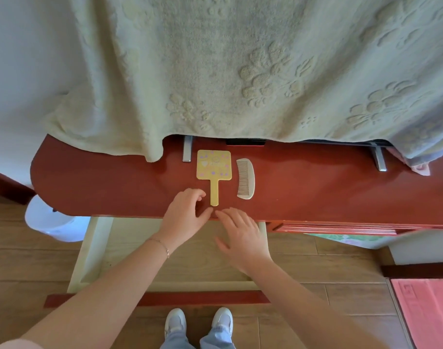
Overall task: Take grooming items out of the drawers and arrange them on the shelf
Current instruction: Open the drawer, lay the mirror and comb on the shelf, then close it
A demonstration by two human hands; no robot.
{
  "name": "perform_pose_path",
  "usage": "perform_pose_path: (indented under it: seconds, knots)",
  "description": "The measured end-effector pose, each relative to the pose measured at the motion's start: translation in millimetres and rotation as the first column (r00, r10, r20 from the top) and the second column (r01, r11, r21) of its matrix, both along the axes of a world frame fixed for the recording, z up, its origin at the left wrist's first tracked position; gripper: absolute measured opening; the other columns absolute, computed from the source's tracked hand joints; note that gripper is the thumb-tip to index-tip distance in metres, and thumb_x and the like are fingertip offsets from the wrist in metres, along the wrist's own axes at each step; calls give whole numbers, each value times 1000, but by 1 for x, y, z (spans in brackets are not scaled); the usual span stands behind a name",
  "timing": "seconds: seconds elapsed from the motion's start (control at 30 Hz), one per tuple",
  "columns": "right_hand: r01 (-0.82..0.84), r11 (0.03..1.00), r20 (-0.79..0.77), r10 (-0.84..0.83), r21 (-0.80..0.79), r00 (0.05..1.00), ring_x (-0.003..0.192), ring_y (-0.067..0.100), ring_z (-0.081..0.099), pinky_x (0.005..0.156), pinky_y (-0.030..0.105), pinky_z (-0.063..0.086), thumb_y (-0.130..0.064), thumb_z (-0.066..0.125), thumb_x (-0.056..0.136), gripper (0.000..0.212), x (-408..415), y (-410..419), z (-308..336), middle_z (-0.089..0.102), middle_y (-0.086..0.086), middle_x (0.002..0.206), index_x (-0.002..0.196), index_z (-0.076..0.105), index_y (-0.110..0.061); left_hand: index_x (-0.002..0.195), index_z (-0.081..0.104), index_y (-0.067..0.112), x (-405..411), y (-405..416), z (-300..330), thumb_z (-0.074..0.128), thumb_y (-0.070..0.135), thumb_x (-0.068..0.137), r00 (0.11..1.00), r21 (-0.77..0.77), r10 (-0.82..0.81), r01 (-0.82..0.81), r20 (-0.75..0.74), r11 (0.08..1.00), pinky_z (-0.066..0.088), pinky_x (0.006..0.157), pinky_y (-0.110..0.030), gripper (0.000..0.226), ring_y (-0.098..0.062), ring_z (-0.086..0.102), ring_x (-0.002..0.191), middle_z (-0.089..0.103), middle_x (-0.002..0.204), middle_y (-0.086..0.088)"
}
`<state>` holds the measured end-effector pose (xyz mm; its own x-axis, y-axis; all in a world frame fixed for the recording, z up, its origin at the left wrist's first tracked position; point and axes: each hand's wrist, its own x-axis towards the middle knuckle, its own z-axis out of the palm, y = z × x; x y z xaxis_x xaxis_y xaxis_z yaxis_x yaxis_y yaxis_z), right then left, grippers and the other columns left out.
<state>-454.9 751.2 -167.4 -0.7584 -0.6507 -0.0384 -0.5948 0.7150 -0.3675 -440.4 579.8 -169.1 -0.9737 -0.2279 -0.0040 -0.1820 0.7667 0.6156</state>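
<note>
A yellow hand mirror (213,166) lies flat on the red shelf top (102,182), handle pointing toward me. A pale curved comb (245,178) lies just right of it, apart from it. My left hand (186,216) hovers at the shelf's front edge, fingers curled beside the mirror's handle end, holding nothing. Just below the handle my right hand (243,235) is spread with fingers apart, over the pulled-out drawer (94,248), whose visible pale wooden bottom looks bare.
A large pale green towel (240,66) drapes over something standing on the shelf, with two metal feet (187,152) showing below. A white bin (51,222) stands at the left on the wooden floor. A pink sheet (427,311) lies at lower right.
</note>
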Motion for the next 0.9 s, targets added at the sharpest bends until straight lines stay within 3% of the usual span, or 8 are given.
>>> perform_pose_path:
  seconds: [0.07,0.13,0.3,0.4,0.5,0.6,0.73,0.9]
  knots:
    - [-122,988,24,121,89,992,143,21,13,116,38,-1,-44,47,88,67,11,-2,-3,26,2,152,145,24,-16,123,52,12,26,-16,-6,61,42,80,989,-176,-144,135,-36,975,46,92,-34,53,-18,52,113,57,121,-2]
    - [-197,965,22,196,170,980,145,20,-2,112,38,-11,-58,33,85,78,21,-4,-8,10,2,157,148,11,-17,131,45,11,50,-31,-13,52,55,81,971,-287,-238,233,18,929,38,105,-40,67,-20,41,129,49,135,-5]
    - [-280,918,78,269,281,960,144,22,-12,114,43,-11,-72,35,79,93,47,-8,-17,-5,4,158,147,-7,-24,144,22,13,97,-52,-21,24,77,79,911,-389,-346,410,227,825,10,112,-39,91,-16,11,141,24,152,-3]
    - [-313,897,108,294,313,950,142,24,-19,116,46,-9,-79,33,74,100,59,-10,-19,-17,3,156,144,-17,-28,147,13,13,116,-54,-26,27,81,75,876,-440,-375,478,304,760,6,117,-40,100,-17,-1,142,15,155,-4]
    - [-357,874,120,336,330,934,140,26,-24,111,44,-16,-77,43,73,107,69,-9,-22,-25,3,152,143,-22,-27,148,12,11,133,-49,-33,27,86,69,833,-467,-430,552,348,691,-3,112,-38,109,-21,-3,142,0,157,-5]
    - [-364,854,108,350,372,931,135,26,-30,110,43,-18,-68,52,76,112,75,-8,-23,-30,3,149,139,-31,-27,148,5,11,144,-48,-41,36,84,65,784,-445,-496,620,373,646,-1,110,-41,115,-21,-4,142,-7,155,-3]
    - [-304,857,58,308,417,949,137,29,-24,111,44,-14,-68,59,70,116,73,-9,-25,-24,6,151,141,-23,-26,147,12,9,142,-54,-41,54,78,57,807,-477,-441,588,392,653,-1,111,-42,122,-24,-1,142,-3,155,-7]
    - [-201,876,-21,234,438,972,140,28,-21,110,44,-15,-72,58,68,121,67,-11,-22,-26,7,150,143,-22,-19,147,11,8,133,-60,-40,58,78,53,826,-491,-405,560,392,668,3,111,-45,127,-25,3,142,-2,155,-7]
